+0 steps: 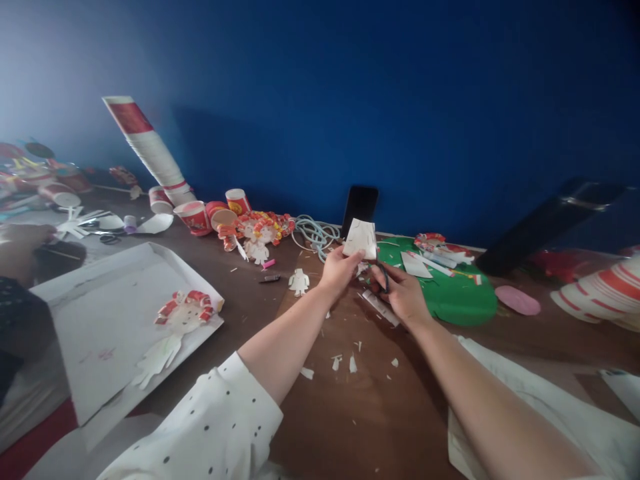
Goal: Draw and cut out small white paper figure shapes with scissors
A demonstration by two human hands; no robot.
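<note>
Pinched in my left hand (344, 268) is a piece of white paper (361, 239) with dark lines drawn on it. My right hand (404, 293) is closed around dark-handled scissors (383, 277), whose blades lie against the paper's right edge. Below the hands, small paper scraps (353, 363) are scattered over the brown table (370, 413). A cut-out paper figure (299, 282) lies to the left of my left forearm. Beneath my right hand is a pale tube-like item (381, 308), partly covered.
A black phone (361, 202) leans on the blue wall behind a coiled cable (317, 233). Paper cups (195, 218) stand left; a green sheet (460, 300) with pens lies right. A white box lid (115, 333) holds a paper doll. Another person's arm (25, 253) is far left.
</note>
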